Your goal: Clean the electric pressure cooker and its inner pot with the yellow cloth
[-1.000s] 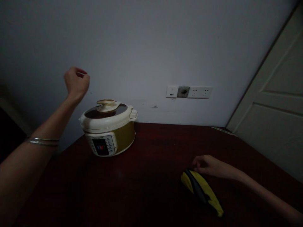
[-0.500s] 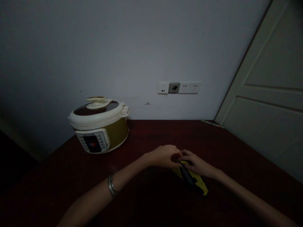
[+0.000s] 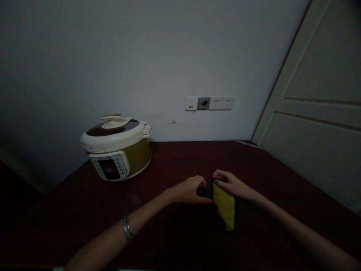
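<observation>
A yellow-and-black item (image 3: 225, 205), flat and cloth-like, is between my hands over the dark red table; the dim light hides its exact kind. My left hand (image 3: 189, 191), with a silver bracelet on the wrist, curls its fingers and thumb round the dark part on its left side. On the upper edge, my right hand (image 3: 231, 183) pinches the item with thumb and fingers. The broad yellow face is turned toward me, and its narrow lower end points down toward the front of the table.
At the left of the table (image 3: 180, 158) stands a cream-and-olive electric cooker (image 3: 138, 154) with a lidded top. Wall sockets (image 3: 209, 103) are set in the wall behind. A panelled door (image 3: 316, 128) rises along the right, with a thin strip (image 3: 248, 144) near the back corner.
The yellow-and-black item has turned, so more of its yellow face shows. My hands have moved slightly apart along it, and the camera view has shifted a little.
</observation>
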A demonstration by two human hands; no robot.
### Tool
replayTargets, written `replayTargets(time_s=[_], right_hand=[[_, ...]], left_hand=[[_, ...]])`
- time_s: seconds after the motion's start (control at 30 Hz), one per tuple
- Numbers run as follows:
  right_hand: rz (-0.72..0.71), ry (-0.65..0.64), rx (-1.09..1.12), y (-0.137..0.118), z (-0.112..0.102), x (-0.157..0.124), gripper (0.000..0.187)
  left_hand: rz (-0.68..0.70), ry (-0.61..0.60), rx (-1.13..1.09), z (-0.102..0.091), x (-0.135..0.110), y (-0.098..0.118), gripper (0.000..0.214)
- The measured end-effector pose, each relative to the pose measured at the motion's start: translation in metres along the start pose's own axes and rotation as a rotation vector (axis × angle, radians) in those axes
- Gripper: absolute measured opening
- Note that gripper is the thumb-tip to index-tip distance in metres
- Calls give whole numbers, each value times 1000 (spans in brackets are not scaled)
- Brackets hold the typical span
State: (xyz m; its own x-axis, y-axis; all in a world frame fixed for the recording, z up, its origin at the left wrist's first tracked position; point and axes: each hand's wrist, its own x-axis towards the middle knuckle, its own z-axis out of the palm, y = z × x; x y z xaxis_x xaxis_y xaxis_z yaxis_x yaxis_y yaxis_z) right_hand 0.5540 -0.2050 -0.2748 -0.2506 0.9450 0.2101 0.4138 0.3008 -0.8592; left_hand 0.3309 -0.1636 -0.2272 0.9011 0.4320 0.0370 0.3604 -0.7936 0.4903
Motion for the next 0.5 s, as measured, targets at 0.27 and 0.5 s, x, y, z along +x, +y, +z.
replayTargets(time_s=[0.27,0.5], right_hand=[[-60,42,78,-46,4,9,21],[-34,140,28,-50,-11,18,30]], left_hand=[[-192,224,-289,5,4,5,100],[-325,66,-583,-19,7,-14,22]])
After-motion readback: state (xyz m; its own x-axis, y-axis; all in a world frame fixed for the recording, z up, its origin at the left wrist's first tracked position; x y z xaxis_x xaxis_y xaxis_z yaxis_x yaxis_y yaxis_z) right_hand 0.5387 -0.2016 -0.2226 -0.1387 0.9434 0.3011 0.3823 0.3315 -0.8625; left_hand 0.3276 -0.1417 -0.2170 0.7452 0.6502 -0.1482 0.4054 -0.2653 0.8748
